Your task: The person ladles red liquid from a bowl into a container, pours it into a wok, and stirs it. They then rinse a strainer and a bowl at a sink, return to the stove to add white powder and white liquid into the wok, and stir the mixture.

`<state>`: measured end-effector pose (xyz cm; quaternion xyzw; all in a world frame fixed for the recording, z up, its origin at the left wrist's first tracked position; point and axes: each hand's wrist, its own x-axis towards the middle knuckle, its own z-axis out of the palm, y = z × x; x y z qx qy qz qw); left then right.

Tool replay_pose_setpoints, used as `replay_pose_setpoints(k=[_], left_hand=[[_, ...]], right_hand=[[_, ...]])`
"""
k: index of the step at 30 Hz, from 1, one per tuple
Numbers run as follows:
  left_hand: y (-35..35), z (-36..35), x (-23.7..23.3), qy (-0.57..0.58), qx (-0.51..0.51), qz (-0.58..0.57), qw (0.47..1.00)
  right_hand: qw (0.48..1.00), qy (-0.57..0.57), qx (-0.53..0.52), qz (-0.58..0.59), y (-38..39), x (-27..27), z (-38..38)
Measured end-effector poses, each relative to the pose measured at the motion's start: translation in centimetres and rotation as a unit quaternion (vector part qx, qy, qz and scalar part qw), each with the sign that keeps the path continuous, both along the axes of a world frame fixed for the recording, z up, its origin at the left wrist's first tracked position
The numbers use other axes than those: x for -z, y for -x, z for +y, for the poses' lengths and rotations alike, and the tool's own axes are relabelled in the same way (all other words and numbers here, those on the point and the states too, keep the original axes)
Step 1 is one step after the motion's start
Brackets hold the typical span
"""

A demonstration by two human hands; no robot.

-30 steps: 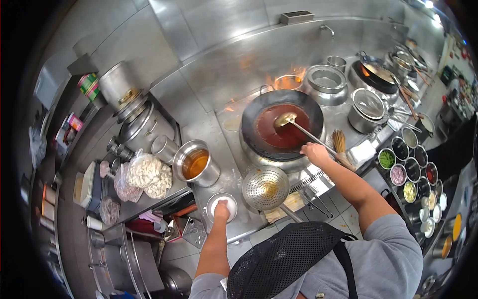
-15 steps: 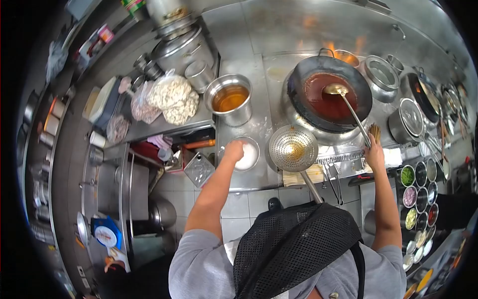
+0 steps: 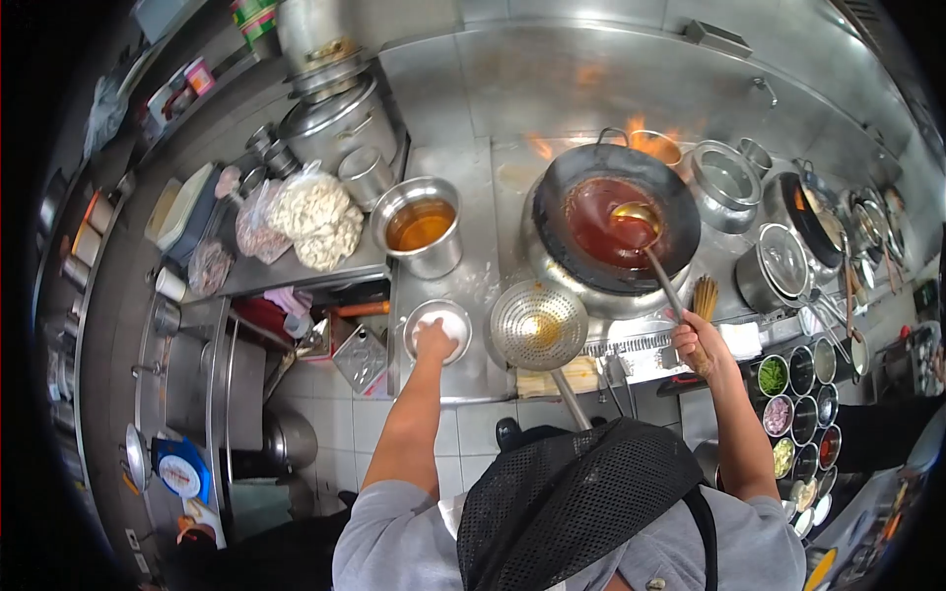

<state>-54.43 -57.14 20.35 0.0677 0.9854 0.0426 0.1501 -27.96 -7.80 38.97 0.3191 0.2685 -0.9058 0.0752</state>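
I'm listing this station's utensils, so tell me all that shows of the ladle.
The ladle looks metallic, with a rounded, golden-looking bowl and a long, slim handle. Its bowl sits at the red liquid inside the dark wok; how deep is unclear. The handle slants across the wok's near rim to the right hand, which grips it.

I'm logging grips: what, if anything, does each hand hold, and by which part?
The right hand holds the ladle by its handle. The left hand is in a bowl of white powder; whether it holds any is hidden.
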Motion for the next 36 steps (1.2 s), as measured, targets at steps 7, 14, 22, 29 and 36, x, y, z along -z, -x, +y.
replay_pose_setpoints(k=[7, 14, 22, 29, 36], left_hand=[[0.7, 0.6, -0.3, -0.005, -0.018, -0.025, 0.999], [1.0, 0.2, 1.5, -0.045, -0.026, 0.013, 0.999], [1.6, -0.5, 3.2, -0.053, 0.032, 0.082, 0.995], [0.3, -0.3, -3.6, -0.037, 0.068, 0.021, 0.997], [-0.1, -2.1, -1.6, 0.043, 0.128, -0.005, 0.991]], right_hand=[[0.954, -0.29, -0.059, -0.045, 2.9, 2.4, 1.5], [0.97, -0.24, -0.017, -0.045, 2.9, 2.4, -1.2], [0.962, -0.27, -0.043, 0.009, 0.7, 0.2, -3.0], [0.869, -0.488, -0.029, 0.079, -2.0, -3.1, -3.6], [0.888, -0.444, -0.015, 0.121, -5.3, -7.1, -5.2]])
